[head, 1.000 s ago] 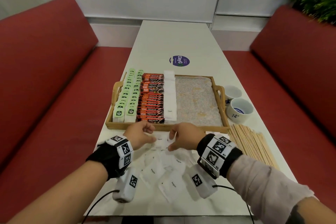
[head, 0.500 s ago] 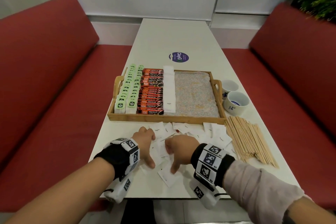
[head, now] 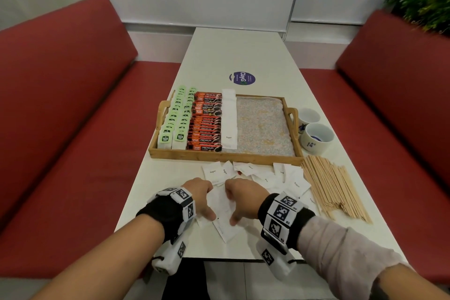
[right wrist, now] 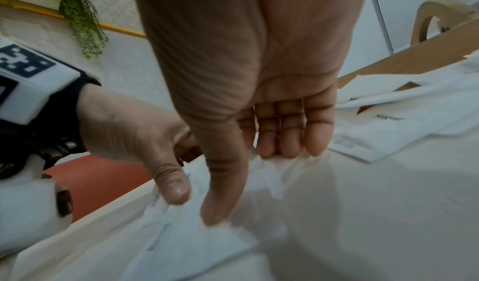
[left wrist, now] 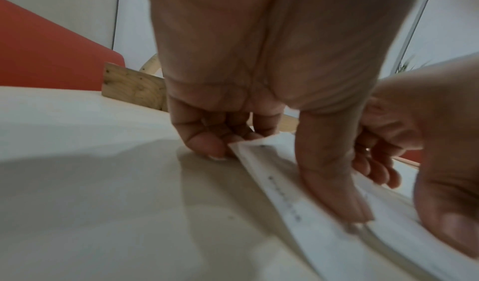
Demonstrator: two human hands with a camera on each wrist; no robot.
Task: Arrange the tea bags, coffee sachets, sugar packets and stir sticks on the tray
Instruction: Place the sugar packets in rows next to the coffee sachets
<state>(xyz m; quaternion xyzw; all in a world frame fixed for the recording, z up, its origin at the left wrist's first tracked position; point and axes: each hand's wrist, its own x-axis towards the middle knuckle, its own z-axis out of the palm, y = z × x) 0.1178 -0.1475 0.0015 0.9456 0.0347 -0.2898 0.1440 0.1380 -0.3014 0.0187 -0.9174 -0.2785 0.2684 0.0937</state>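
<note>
Since the earlier frames both hands have drawn back from just in front of the tray to the near edge of the bench (head: 243,56), pulling a small bunch of sugar packets (head: 222,204) with them. The left hand (head: 199,198) and right hand (head: 241,198) sit side by side, each grip closed on the bunch: fingers curled over its far side, thumbs pressing it nearer the bench's near edge. More loose packets (head: 295,184), several printed "Sugar", lie scattered between the hands and the tray. The wooden tray (head: 226,157) sits mid-bench; from its left edge it holds two rows of green-labelled tea bags (head: 174,124), whose label is too small to read, then red coffee sachets (head: 207,126) reading "PREMIUM CLASSIC", then one row of white sugar packets (head: 229,119); its right half shows only a speckled liner. Stir sticks (head: 333,187) lie in a heap near the bench's right edge, with two white cups (head: 315,137) just beyond them. A round purple sticker (head: 242,78) beyond the tray reads "ClayG". The left wrist view shows the left thumb (left wrist: 334,183) flat on a packet edge bearing a line of tiny, unreadable print. The right wrist view shows the right fingertips (right wrist: 290,144) on crumpled white paper, and a tray handle (right wrist: 440,15).
</note>
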